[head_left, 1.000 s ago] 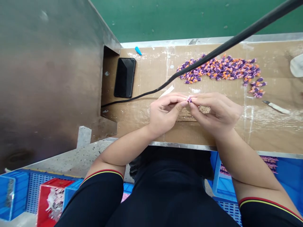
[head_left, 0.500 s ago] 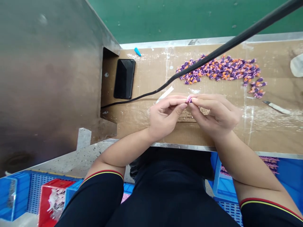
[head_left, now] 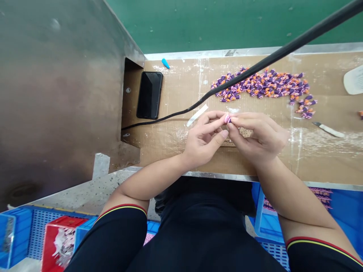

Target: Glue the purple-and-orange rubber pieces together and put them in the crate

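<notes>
A small pink and purple piece point(head_left: 227, 118) is between my two hands, above the brown-covered table point(head_left: 176, 141). My right hand point(head_left: 255, 134) pinches it from the right with thumb and forefinger. From the left, a fingertip of my left hand point(head_left: 202, 139) touches it; that thumb is a little below the piece, apart from the forefinger. A thin ring-like loop shows faintly under the piece. Beyond my hands lies a pile of purple, pink and orange pieces point(head_left: 272, 84).
A black cable point(head_left: 198, 101) crosses over the table. A phone point(head_left: 149, 95), blue cap point(head_left: 165, 63) and white strip point(head_left: 197, 115) lie left; a knife point(head_left: 329, 129) and white container point(head_left: 354, 80) right. A metal housing point(head_left: 62, 94) stands at far left.
My left hand has shifted slightly right, and its thumb has come away from the piece. My right hand has barely moved and keeps its pinch. The view has shifted slightly.
</notes>
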Demonstrator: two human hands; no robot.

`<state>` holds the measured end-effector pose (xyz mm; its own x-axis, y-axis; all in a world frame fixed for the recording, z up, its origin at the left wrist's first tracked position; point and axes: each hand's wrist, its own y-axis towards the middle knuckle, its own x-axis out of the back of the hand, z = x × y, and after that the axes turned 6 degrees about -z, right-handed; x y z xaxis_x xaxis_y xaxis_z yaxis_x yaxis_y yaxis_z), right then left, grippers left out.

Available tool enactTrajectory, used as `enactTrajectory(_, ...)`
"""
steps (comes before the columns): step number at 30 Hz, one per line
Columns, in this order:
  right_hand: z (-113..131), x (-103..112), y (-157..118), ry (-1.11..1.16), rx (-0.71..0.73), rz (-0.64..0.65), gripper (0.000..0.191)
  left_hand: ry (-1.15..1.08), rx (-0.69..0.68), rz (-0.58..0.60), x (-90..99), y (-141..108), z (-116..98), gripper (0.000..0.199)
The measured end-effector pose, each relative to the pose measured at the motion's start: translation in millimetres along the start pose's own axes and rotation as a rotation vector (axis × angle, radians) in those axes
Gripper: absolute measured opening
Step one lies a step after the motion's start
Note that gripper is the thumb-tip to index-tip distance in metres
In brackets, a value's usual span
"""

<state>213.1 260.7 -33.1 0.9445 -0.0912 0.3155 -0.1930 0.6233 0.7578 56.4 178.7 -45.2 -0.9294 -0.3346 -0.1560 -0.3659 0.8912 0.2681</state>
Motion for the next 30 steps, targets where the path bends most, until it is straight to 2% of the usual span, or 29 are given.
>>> enactTrajectory(4,-1,1,0,0.008,0.01,0.022,0.005,0.079,-0.02,0.006,2.4,0,-4,0.033)
enactTrajectory(6,-1,0,1,0.067,0.051,-0.003,0.012,0.068,-0.039,0.019,2.6,-1,-2,0.035)
enactTrajectory(10,2,1,3,0.159,0.049,-0.01,0.026,0.029,-0.177,0.031,2.7,-1,14,0.041)
enactTrajectory(14,-1,3,4,0.074,-0.009,0.053,0.015,0.039,-0.29,0.09,3.5,1,30,0.046)
enactTrajectory(18,-4,3,8,0.086,-0.038,0.04,0.009,-0.014,-0.202,0.1,2.4,2,35,0.049)
enactTrajectory(21,1,8,9,0.17,-0.119,-0.005,0.011,-0.016,-0.111,0.067,3.3,4,37,0.054)
enactTrajectory(23,4,20,5,0.209,-0.195,-0.037,0.01,0.008,-0.094,0.04,5.1,6,37,0.054)
enactTrajectory(25,4,42,-3,0.219,-0.278,-0.029,0.008,0.042,-0.095,0.021,6.8,8,37,0.052)
enactTrajectory(28,-5,91,-16,0.125,-0.374,0.1,0.004,0.075,-0.111,0.024,7.8,10,38,0.048)
enactTrajectory(30,-15,125,-21,-0.028,-0.379,0.219,0.005,0.099,-0.115,0.049,8.0,12,39,0.047)
